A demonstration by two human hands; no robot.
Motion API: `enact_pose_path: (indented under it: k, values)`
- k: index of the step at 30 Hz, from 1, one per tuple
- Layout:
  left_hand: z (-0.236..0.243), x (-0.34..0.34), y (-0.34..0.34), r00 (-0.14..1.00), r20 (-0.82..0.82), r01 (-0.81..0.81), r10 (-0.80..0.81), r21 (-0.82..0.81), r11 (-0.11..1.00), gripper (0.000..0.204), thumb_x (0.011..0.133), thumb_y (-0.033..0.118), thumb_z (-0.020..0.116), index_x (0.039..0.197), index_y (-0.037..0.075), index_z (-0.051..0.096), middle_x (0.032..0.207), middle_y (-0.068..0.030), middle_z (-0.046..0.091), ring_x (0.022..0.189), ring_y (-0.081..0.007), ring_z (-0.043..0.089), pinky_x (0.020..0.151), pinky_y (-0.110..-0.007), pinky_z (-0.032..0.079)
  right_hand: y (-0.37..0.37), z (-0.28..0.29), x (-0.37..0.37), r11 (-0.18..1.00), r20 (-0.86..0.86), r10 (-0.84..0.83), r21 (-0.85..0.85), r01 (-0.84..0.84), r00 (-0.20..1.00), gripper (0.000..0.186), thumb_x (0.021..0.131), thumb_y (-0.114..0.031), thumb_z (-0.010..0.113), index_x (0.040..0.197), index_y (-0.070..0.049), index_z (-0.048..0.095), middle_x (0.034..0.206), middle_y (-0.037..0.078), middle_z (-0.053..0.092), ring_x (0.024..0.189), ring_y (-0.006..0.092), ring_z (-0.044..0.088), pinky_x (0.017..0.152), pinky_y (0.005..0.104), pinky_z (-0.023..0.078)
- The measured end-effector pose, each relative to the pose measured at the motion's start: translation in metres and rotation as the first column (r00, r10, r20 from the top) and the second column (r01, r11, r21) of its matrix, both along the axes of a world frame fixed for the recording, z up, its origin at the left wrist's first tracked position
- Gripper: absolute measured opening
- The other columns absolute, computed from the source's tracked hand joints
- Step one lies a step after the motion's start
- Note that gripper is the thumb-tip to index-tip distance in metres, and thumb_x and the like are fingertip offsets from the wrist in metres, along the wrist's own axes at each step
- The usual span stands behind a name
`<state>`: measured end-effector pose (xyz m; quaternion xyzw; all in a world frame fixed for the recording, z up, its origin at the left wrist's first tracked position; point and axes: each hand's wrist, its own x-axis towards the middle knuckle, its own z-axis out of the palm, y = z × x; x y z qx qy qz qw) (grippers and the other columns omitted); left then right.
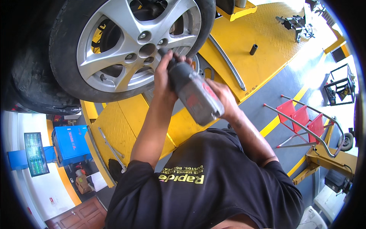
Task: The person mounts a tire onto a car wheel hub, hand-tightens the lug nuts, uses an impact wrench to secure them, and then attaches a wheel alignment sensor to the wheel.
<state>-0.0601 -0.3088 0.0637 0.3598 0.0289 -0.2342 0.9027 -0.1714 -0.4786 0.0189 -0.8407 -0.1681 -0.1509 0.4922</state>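
we see the wheel [135, 44] cut off by the upper edge. the impact wrench [198, 95] is blurred; its body hides some of the right hand's [225, 98] fingers. the screen's [36, 154] writing is too small for us.

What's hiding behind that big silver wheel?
Through the gaps in the wheel, you can see a dark, rounded part and something yellow. The spokes and tire cover the rest.
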Motion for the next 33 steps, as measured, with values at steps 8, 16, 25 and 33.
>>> enact_pose_path:
  k: [8,16,25,33]
  values:
    - [-0.012,-0.004,0.050,0.999,-0.045,-0.025,0.025,0.004,1.000,0.024,0.100,0.033,0.061,0.102,0.009,0.055,0.090,-0.0080,0.063,0.096,-0.0279,0.064,0.089,-0.045,0.055,0.043,-0.024,0.003,1.000,-0.006,0.017,-0.023,-0.017,1.000,0.049,0.082,-0.023,0.073,0.128,-0.007,0.061,0.100,0.020,0.071,0.090,0.0427,0.070,0.077,0.0481,0.056]
    - [-0.014,0.013,0.056,0.992,-0.022,-0.122,0.123,0.074,0.990,0.019,0.102,0.025,0.059,0.108,0.007,0.056,0.099,-0.0117,0.064,0.100,-0.0336,0.069,0.089,-0.051,0.057,0.045,-0.010,0.014,0.999,-0.004,0.015,-0.044,-0.015,1.000,0.052,0.081,-0.022,0.074,0.128,-0.006,0.060,0.102,0.019,0.071,0.093,0.0428,0.070,0.079,0.0478,0.056]
    - [-0.012,0.015,0.061,0.990,-0.109,-0.074,0.085,0.104,0.992,0.022,0.103,0.033,0.065,0.100,0.012,0.061,0.096,-0.0046,0.065,0.102,-0.0252,0.068,0.091,-0.047,0.057,0.039,0.004,0.034,0.927,0.012,0.006,-0.376,-0.001,1.000,0.025,0.087,-0.020,0.067,0.105,-0.007,0.057,0.088,0.016,0.068,0.085,0.0381,0.071,0.074,0.0476,0.057]
    - [-0.024,0.021,0.060,0.994,-0.013,-0.110,0.110,-0.017,0.994,0.022,0.100,0.032,0.067,0.100,0.012,0.060,0.091,-0.0087,0.066,0.093,-0.0298,0.069,0.087,-0.048,0.058,0.035,0.010,0.034,0.905,-0.047,0.008,-0.425,-0.027,0.999,0.025,0.086,-0.019,0.068,0.104,-0.008,0.055,0.088,0.016,0.068,0.084,0.0401,0.070,0.070,0.0502,0.055]
